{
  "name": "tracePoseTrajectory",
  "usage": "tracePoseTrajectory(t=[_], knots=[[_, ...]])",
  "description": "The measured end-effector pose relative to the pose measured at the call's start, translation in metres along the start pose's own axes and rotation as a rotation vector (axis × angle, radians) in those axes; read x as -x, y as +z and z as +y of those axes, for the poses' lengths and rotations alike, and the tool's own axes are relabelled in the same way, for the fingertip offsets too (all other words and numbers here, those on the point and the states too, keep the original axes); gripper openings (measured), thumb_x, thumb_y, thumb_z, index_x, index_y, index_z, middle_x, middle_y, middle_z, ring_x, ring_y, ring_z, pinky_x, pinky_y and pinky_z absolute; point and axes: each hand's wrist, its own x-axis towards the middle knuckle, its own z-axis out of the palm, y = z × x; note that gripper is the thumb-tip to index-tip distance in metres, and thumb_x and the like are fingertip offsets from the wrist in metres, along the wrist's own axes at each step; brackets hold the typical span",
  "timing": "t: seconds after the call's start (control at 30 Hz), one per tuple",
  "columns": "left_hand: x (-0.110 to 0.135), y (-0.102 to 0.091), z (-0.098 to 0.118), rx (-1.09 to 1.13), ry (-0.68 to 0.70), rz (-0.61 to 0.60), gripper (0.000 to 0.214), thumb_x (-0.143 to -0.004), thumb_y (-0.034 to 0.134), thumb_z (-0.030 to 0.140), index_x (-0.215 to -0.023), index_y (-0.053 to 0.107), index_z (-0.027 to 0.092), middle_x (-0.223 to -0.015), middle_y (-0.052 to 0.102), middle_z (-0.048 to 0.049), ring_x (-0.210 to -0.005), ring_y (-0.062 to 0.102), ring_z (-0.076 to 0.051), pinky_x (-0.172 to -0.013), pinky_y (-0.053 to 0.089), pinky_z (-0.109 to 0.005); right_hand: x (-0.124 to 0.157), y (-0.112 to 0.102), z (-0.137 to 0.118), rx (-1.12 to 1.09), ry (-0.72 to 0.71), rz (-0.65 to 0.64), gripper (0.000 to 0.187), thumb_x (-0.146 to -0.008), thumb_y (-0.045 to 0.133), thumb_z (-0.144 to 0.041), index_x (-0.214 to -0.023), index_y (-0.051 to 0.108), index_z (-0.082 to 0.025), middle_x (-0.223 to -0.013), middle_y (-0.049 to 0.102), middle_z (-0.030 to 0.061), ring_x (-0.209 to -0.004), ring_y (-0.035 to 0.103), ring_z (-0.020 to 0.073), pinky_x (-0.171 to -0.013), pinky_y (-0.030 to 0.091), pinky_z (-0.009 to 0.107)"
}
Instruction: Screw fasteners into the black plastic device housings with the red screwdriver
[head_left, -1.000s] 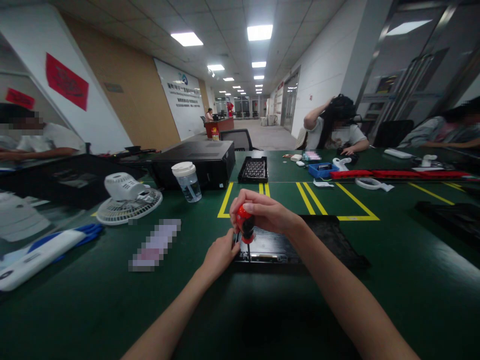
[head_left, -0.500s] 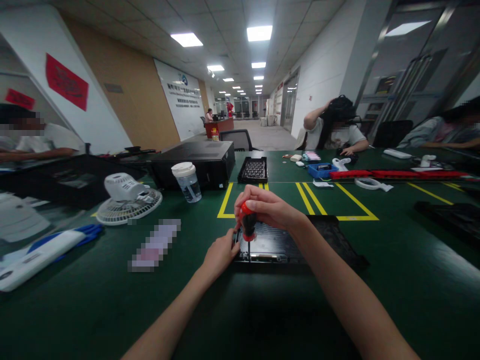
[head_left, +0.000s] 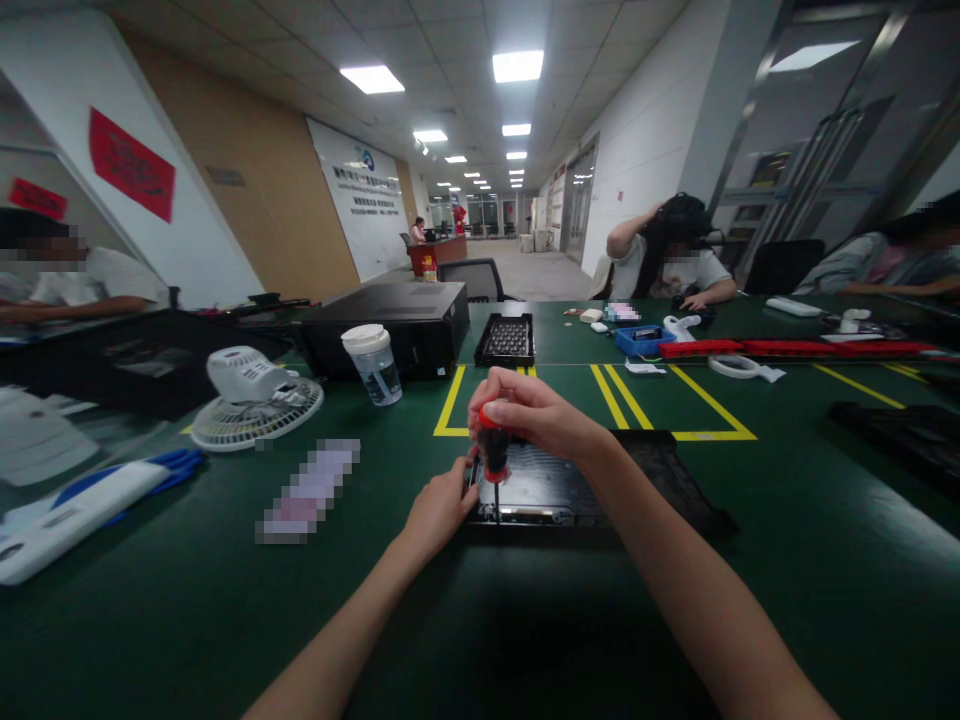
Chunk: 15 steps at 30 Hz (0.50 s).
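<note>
1. While touching the left edge of a black panel with bent fingers of the left hand, grips a red-and-black screwdriver nearly upright in the right hand, fingers and thumb wrapped around the handle.
2. Brings the dark shaft down at the near left corner of the panel, at about eight o'clock from the middle; cannot tell, at this scale, the exact point of contact.
3. Cannot tell pinching from mere resting in the left hand, given partly hidden fingertips.
4. Has the black panel flat on the green desk, directly ahead, extending past the right forearm toward three o'clock.
5. Counting hours from the panel, with twelve straight ahead, faces yellow tape lines at twelve and a black tray of small rounded pieces at eleven.
6. Has a clear, white-lidded cup at ten, just in front of a black case, and a white fan between nine and ten.
7. Faces a blue tray at one, a red strip at two and, farther off at one, a co-worker with an arm raised to the head.
</note>
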Motion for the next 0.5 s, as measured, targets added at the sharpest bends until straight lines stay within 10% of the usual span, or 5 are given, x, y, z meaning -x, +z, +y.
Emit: tracePoseTrajectory(t=[0.5], knots=[[-0.0027,0.0055,-0.0057,0.032,0.033,0.025,0.039,-0.083,0.041,0.036,-0.12,0.039,0.022,-0.086,0.065,-0.0062,-0.077,0.062,-0.019,-0.067,0.042,-0.025,0.002,0.0048,-0.0088,0.228,-0.043,0.068,0.016,-0.079,0.056,-0.028,-0.079,0.049,-0.014,-0.073,0.052,-0.0003,-0.064,0.052,0.0081,-0.057,0.044,0.02]])
